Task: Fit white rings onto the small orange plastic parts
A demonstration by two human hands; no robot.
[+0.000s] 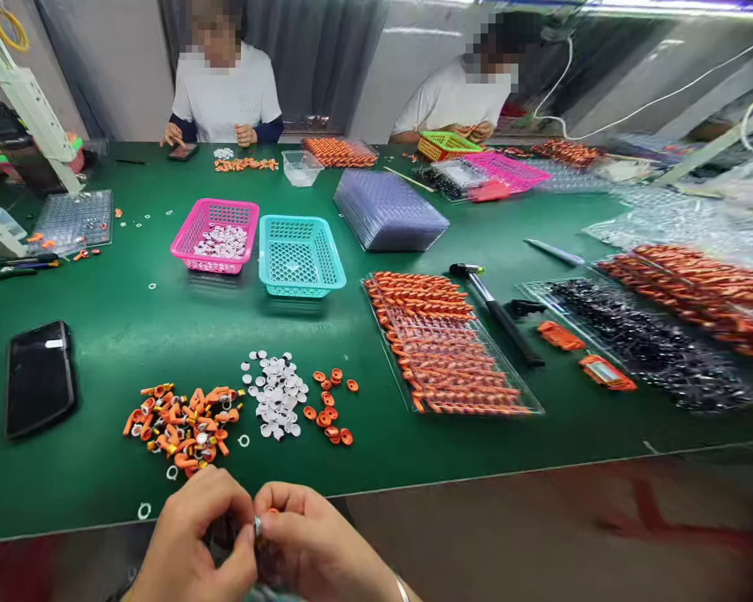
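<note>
Your left hand [194, 535] and right hand [317, 543] met at the near edge of the bench [131, 326], fingertips pressed together. Both hands were curled nearly closed, pinching one small part [258, 525] between them; a silvery bit and a trace of orange showed, the rest hidden by your fingers. Just beyond your hands lay the white discs [276, 393], with the pile of orange pieces [181, 422] to the left of the discs and the orange rings [330, 410] to their right, all apart from your hands.
</note>
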